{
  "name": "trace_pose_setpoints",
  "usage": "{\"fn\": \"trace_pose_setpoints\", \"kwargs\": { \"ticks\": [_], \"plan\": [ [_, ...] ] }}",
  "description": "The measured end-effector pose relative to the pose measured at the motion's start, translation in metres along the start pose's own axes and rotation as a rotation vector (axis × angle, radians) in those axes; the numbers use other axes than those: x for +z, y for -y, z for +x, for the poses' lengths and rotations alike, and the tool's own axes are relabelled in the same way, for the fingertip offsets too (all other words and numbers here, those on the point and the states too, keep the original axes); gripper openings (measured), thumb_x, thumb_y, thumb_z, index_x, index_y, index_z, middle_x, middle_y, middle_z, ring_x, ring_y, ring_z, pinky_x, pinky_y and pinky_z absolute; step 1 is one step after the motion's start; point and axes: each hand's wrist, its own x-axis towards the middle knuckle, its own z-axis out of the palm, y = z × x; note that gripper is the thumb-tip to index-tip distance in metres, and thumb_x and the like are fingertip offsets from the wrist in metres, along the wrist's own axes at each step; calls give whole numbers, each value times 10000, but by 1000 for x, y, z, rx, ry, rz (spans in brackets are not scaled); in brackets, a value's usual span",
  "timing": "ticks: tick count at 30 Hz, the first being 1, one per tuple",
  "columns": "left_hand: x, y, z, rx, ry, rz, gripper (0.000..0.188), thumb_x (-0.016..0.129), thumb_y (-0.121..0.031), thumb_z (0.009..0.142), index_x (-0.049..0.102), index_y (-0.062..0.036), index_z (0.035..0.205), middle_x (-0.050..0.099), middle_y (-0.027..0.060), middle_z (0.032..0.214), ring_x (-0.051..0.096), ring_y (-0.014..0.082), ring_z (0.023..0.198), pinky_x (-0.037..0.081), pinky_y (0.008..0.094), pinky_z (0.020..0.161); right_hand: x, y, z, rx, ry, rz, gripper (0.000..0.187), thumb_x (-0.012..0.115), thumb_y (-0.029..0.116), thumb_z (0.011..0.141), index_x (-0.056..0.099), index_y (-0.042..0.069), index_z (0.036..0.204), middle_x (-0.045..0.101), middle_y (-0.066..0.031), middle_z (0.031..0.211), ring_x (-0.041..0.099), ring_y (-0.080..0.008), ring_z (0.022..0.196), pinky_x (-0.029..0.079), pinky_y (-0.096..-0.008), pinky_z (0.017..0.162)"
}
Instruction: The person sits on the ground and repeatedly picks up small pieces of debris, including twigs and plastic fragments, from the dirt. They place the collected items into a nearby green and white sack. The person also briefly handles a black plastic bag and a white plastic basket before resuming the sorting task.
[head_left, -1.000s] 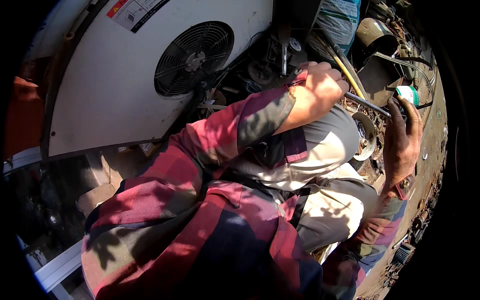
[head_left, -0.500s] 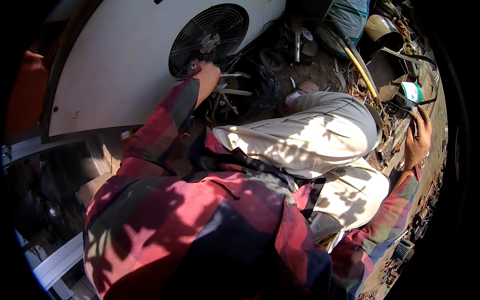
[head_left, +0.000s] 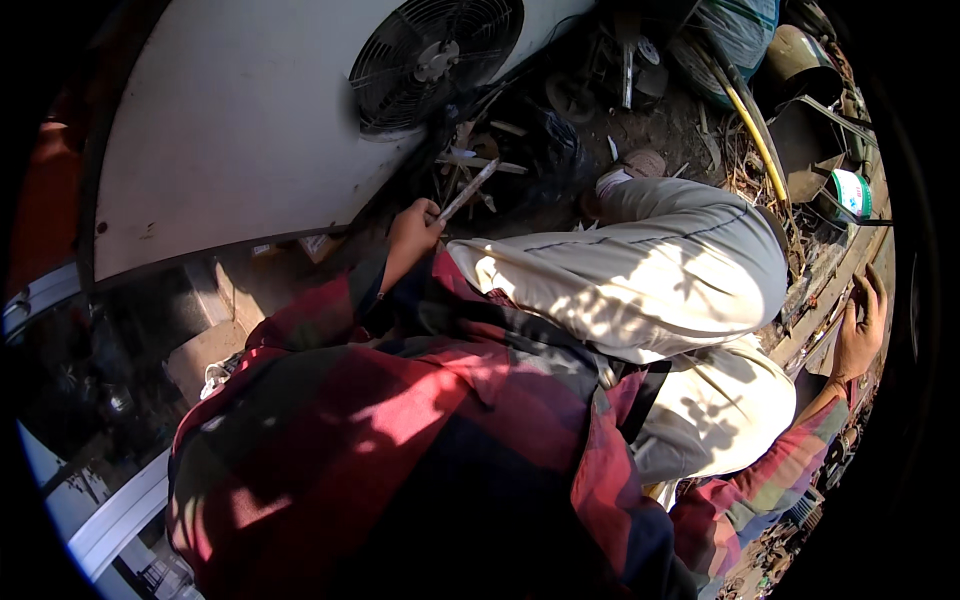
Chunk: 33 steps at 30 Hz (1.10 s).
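Note:
My left hand (head_left: pixel 411 238) is closed around one end of a slim, pale greyish rod (head_left: pixel 469 190), whose exact kind I cannot make out. The rod slants up and away, in front of a dark heap of scraps. Beyond it stands a large white metal panel (head_left: pixel 235 130) with a round black fan grille (head_left: pixel 436 62); my left hand is apart from both. Over at the far right, my right hand (head_left: pixel 860 328) is open beside my knee, fingers stretched out above wooden boards (head_left: pixel 818 300). Nothing shows in it.
A green-and-white can (head_left: pixel 850 194), a rusty tin (head_left: pixel 803 52) and a yellow stick (head_left: pixel 762 147) lie at the upper right among dry debris. Wood scraps (head_left: pixel 490 163) lie below the fan. My bent leg (head_left: pixel 640 265) crosses the middle. White frame pieces (head_left: pixel 120 515) are at lower left.
My left hand has come down from the fan grille toward my body, and the pale rod now shows clearly in it. My right hand stays low by the boards. The whole view has shifted slightly.

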Motion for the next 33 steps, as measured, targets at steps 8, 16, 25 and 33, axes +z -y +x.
{"fn": "trace_pose_setpoints", "kwargs": {
  "ticks": [8, 16, 25, 33],
  "plan": [
    [19, -21, 106, 275, -92, 209, 160, 644, -100, 817, 580, -22, 941, 632, 202, 861, 605, 407, 838, 472, 469, 705, 6, -6, -4, 21, 44, 61, 338, 516, -112, 854, 611, 11, 1154, 537, -95, 1285, 532, -205, 1176, 455, -282, 962],
    [9, -19, 175, 223, -97, 253, 170, 654, -142, 819, 596, -38, 940, 638, 197, 885, 612, 389, 860, 468, 448, 696, 7, -10, -23, 115, 81, 16, 303, 515, -72, 881, 608, 11, 1157, 550, -100, 1267, 546, -217, 1164, 463, -295, 965],
    [-16, 55, 128, 195, -255, 290, 188, 678, -144, 835, 571, -38, 948, 637, 175, 841, 618, 387, 783, 473, 455, 659, -8, -15, -35, 217, 43, 61, 301, 522, -75, 868, 612, 3, 1145, 567, -96, 1238, 563, -188, 1138, 469, -279, 954],
    [41, 8, 180, 260, -106, 428, 176, 645, -128, 840, 565, -27, 959, 638, 202, 865, 609, 417, 828, 460, 483, 678, 4, 13, -24, 111, -98, -8, 300, 578, -84, 753, 659, 61, 1004, 624, -93, 1136, 622, -251, 1026, 523, -309, 840]
  ]
}}
